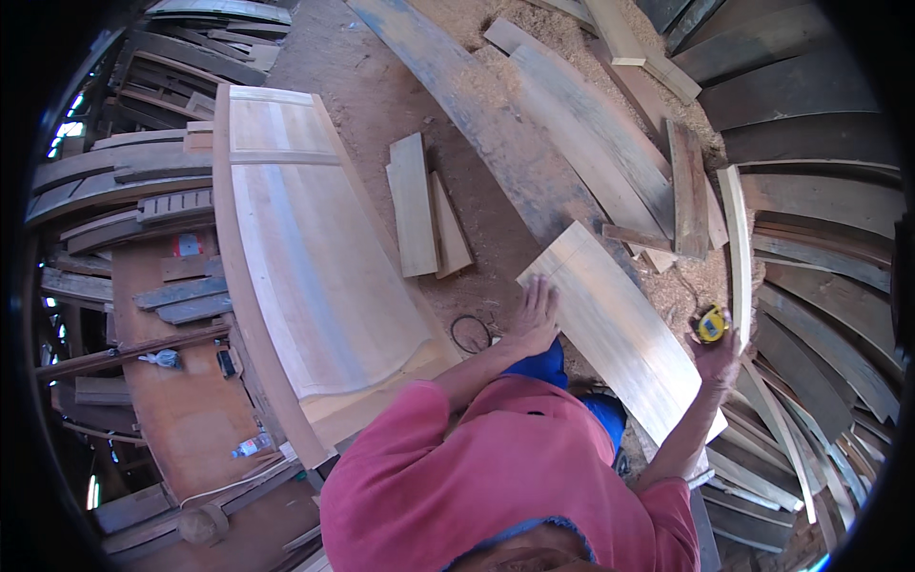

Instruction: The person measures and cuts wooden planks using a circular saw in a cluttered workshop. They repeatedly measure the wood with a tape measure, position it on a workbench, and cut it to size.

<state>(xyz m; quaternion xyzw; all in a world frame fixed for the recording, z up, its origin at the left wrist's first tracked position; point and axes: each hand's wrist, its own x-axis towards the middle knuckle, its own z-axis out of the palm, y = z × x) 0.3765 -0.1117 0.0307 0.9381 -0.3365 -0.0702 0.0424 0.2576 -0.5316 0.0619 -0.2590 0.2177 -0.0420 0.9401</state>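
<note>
A pale wooden board [624, 329] lies at a slant in front of me. My left hand [537, 319] rests at its left edge, near the far end, fingers stretched out. On the board's other side, my right hand [717, 362] grips a yellow tape measure [710, 324]. No drawn-out blade can be made out. Close beside that hand runs a long, narrow, light-coloured wooden strip [737, 248]. Thin lines cross the board near its far end.
To my left stands a large pale wooden panel [324, 257]. Two short offcuts [415, 205] lie on the ground beyond my left hand. A long plank [496, 133] dusted with sawdust stretches away ahead. Stacked dark boards [810, 200] line the right side.
</note>
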